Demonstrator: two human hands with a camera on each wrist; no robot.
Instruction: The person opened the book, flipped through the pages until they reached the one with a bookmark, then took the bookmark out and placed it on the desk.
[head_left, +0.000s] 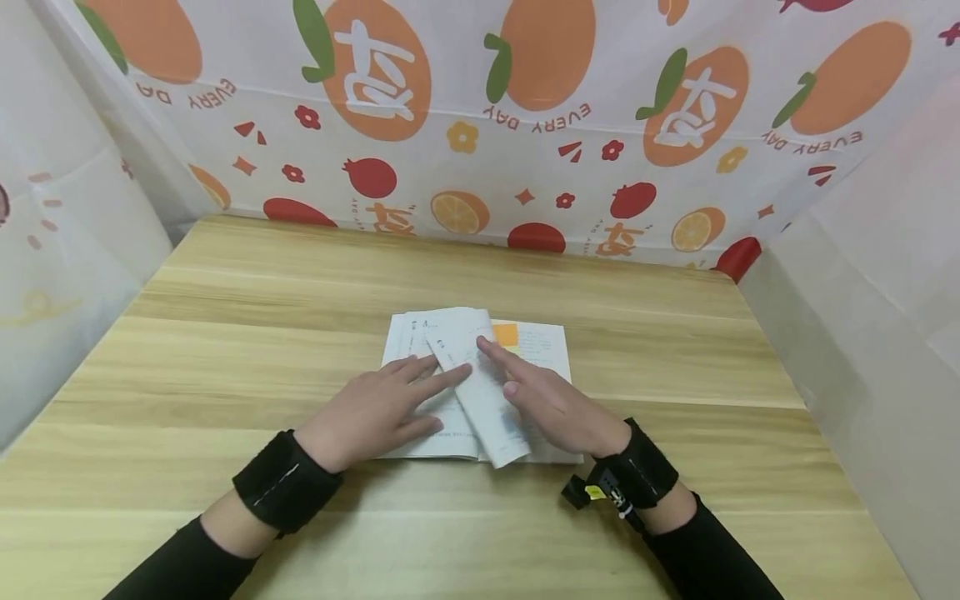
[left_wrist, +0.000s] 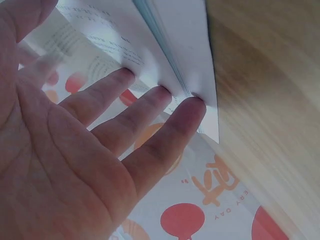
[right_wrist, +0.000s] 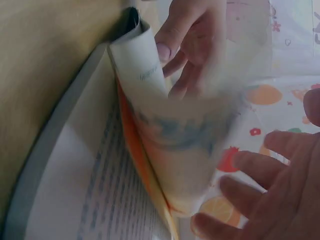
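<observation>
An open book point(head_left: 546, 354) lies on the table with printed text on its pages. One white leaf point(head_left: 491, 408) stands curled and slanted over the middle, partway between the two sides. My left hand point(head_left: 375, 408) rests over the left page with fingers spread; its index finger reaches to the curled leaf. In the left wrist view, fingertips point(left_wrist: 197, 102) of that hand touch the page near the book's edge. My right hand point(head_left: 558, 404) is over the right page, its straight fingers beside the leaf. An orange sticky note point(head_left: 506, 334) shows at the top of the right page.
The wooden table point(head_left: 247, 333) extends around the book on all sides. A white curtain with printed fruit point(head_left: 465, 117) hangs behind its far edge, and pale cloth hangs left and right. Black bands point(head_left: 288, 482) wrap both wrists, with a small camera point(head_left: 576, 492) by the right one.
</observation>
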